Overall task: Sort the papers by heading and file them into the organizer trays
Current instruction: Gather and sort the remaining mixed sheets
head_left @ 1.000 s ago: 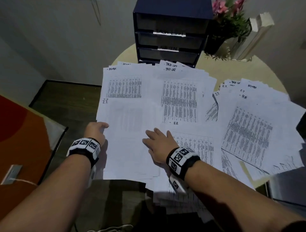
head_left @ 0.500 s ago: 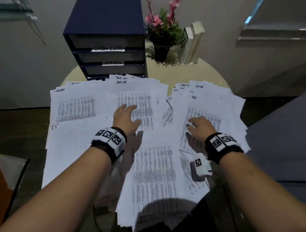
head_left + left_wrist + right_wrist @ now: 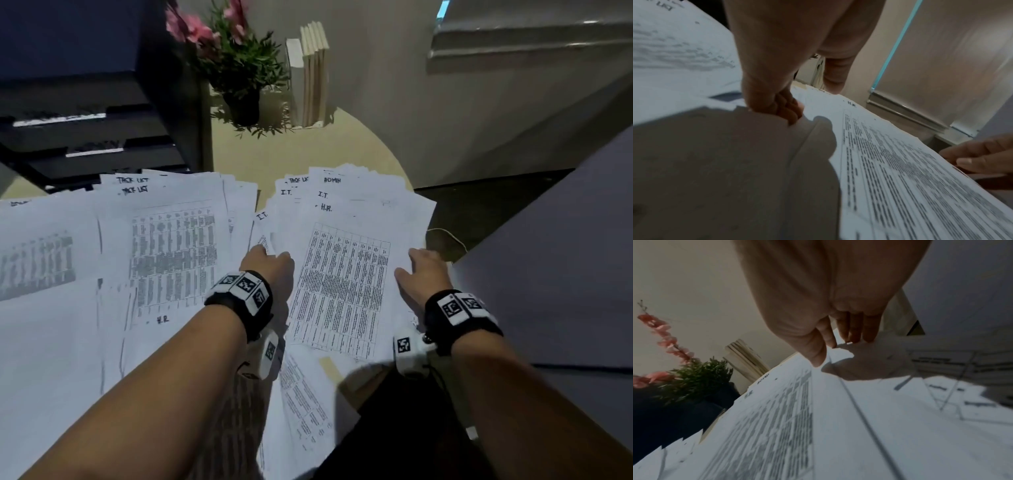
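Head overhead; wrists low over papers.

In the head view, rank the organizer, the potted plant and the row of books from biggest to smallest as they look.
1. Organizer, largest, though cut off by the frame edge.
2. Potted plant.
3. Books, smallest, though not far behind the plant.

Round beige counter, fanned papers covering most of it, dark organizer trays back left, potted flowers, upright books behind.
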Demonstrator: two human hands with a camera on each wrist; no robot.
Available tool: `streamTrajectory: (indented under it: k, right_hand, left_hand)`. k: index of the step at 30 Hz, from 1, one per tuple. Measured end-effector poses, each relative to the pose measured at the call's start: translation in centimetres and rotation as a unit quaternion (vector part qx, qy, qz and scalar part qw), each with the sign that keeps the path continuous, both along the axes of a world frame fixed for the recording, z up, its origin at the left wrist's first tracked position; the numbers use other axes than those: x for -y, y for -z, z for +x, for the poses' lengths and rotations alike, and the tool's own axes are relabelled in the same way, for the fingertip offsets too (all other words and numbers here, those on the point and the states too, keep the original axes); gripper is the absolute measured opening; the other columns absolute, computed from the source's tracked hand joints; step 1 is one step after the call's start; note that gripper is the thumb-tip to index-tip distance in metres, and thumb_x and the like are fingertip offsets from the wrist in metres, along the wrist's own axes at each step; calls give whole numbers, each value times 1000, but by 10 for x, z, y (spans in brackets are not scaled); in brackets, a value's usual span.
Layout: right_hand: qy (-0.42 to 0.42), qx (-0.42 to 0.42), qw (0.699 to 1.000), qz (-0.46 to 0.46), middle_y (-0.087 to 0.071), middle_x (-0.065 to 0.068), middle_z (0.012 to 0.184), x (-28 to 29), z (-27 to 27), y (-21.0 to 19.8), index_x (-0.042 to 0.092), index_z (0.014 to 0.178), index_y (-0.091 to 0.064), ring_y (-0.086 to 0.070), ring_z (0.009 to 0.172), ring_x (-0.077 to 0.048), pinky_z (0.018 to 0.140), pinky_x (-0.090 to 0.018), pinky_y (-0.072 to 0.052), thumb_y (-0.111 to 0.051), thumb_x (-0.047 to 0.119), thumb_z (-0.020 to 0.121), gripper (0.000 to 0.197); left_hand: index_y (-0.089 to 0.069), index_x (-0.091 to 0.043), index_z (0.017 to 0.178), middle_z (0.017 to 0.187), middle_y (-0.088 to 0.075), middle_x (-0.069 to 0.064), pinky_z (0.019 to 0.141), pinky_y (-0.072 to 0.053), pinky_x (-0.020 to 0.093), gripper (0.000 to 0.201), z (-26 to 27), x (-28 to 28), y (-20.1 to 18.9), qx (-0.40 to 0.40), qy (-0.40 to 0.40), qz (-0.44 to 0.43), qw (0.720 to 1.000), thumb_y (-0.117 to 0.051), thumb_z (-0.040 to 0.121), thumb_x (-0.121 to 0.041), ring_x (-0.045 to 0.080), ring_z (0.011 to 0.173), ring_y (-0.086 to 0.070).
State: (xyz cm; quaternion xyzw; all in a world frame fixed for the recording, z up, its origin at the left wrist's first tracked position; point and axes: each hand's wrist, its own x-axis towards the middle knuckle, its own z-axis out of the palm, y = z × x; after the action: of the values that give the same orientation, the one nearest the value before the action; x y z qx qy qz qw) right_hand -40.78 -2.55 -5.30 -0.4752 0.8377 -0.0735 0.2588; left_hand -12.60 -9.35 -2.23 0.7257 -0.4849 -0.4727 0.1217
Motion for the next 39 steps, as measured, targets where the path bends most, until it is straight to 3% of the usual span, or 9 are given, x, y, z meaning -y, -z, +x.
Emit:
streamTrajectory:
  k: [2,6,12,15,21,24,30,34,39]
  right_hand:
    - [-40,3,999,28,-37,-17,150,2,1,6,7,143,-44,-32,138,-34,114,-38,-27,-57,31,94,57]
    - [-56,42,998,-8,-25,-11,158,7,6,6,11,154,-25,-20,145,-30,118,-39,-21,-56,30,96,68]
    - [130,253,948,-140,-59,8,112,18,10,0,25,155,-15,-60,105,-14,99,-37,-48,-62,15,91,80]
    - [98,191,968,-127,-60,2,104,23,12,-5,13,142,-42,-57,90,-17,81,-28,-43,-57,14,94,50]
    - [9,109,993,-50,-43,-12,139,18,12,-13,5,139,-46,-45,127,-29,99,-28,-34,-49,10,98,41]
    - [48,157,977,-138,-50,-9,127,19,11,-15,11,130,-55,-53,115,-27,92,-25,-37,-51,3,94,37]
    - [136,392,891,-186,-23,15,157,21,13,-33,49,148,-18,-30,142,-13,115,-49,-33,-75,37,80,90]
    - [140,329,919,-163,-2,19,160,32,4,-51,57,144,-8,-11,150,-22,118,-56,-24,-81,57,60,111]
    - [63,408,897,-157,-56,8,139,29,8,-70,45,133,-46,-55,126,-16,106,-56,-42,-73,50,73,66]
  left_hand:
    - [-56,-12,85,75,-59,1,60,-45,25,17,-11,3,4,-34,-32,0,999,-62,85,-28,23,69,-56]
    - [-50,-20,104,89,-61,-2,52,-36,22,22,-25,3,7,-1,-34,-57,998,-60,85,-24,12,67,-55]
    - [-27,-17,145,128,-57,13,82,-51,36,67,-42,-1,10,-21,-72,-100,992,-59,87,-10,31,105,-61]
    - [-16,-19,153,143,-48,10,100,-46,36,85,-45,-7,6,-16,-115,-122,986,-66,86,-5,29,124,-54]
    - [-55,-12,127,106,-66,12,73,-47,28,43,-44,-9,0,29,26,-121,992,-64,85,-6,27,92,-61]
    - [-54,-17,120,97,-64,12,63,-47,23,37,-39,-9,-5,3,13,-165,986,-57,87,-1,24,83,-60]
    - [-54,-7,123,101,-67,1,94,-47,17,47,-29,-15,-26,-299,-185,-163,922,-50,86,22,11,95,-65]
    - [-60,-14,104,83,-70,-8,100,-48,29,42,-15,-14,-36,-301,-190,-159,921,-48,85,21,3,81,-67]
    - [-50,-6,126,95,-63,-2,70,-53,9,39,-5,-18,-52,-275,-154,-176,933,-56,91,10,0,77,-59]
